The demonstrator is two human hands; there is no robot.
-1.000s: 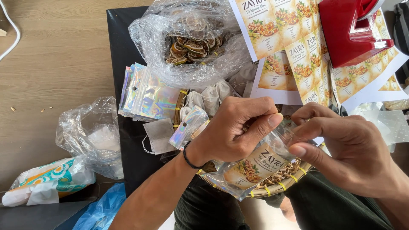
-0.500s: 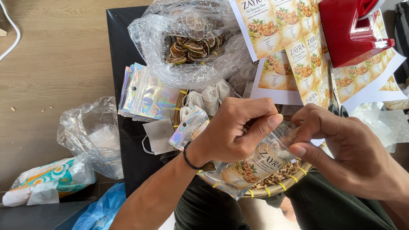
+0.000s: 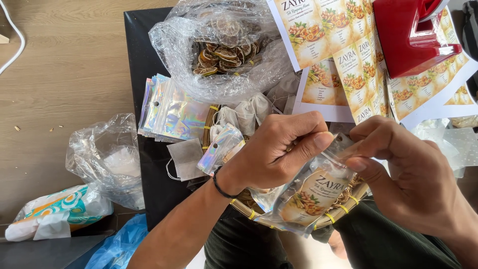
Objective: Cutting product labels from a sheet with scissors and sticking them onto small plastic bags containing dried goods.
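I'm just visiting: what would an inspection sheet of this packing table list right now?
Surface: black tabletop on wooden floor.
Job's things: clear labelled pouch pinched at its top edge; round woven rattan tray beneath.
Clutter: stack of holographic pouches; clear plastic bag of dried citrus slices; printed label sheets; red plastic device; small white filter bags.
Grippers: left hand and right hand both grip the pouch.
Cables: white cable on floor.
Surroundings: crumpled plastic bags on floor.

Pouch stack (image 3: pixel 172 112) left of basket (image 3: pixel 343 211), dried slices bag (image 3: pixel 224 52) behind, label sheets (image 3: pixel 348 60) right
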